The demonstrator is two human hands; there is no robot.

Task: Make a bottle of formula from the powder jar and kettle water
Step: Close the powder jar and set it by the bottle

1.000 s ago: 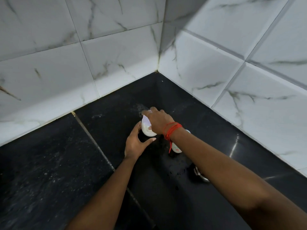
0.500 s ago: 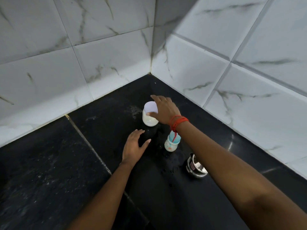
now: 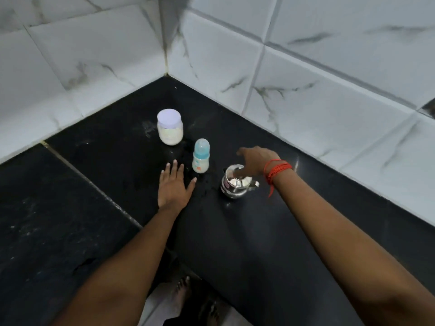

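The powder jar (image 3: 170, 128), clear with a pale lilac lid and white powder inside, stands closed near the corner of the black counter (image 3: 94, 175). In front of it stands the baby bottle (image 3: 200, 156), capped with a teal nipple cover. A small steel kettle (image 3: 236, 182) sits to the right of the bottle. My left hand (image 3: 175, 185) lies flat on the counter, fingers spread, just left of the bottle. My right hand (image 3: 255, 161), with red thread on the wrist, hovers over the kettle's lid, fingers curled down and touching or nearly touching it.
White marble-pattern tiled walls (image 3: 306, 78) meet in the corner behind the jar. Water drops and powder smears lie on the counter around the bottle. The counter's front edge is at the bottom, with bare feet (image 3: 181, 295) on the floor below.
My right hand let go of the powder jar and moved right and back, over the kettle. The left hand stayed flat on the counter. The camera tilted down and back.
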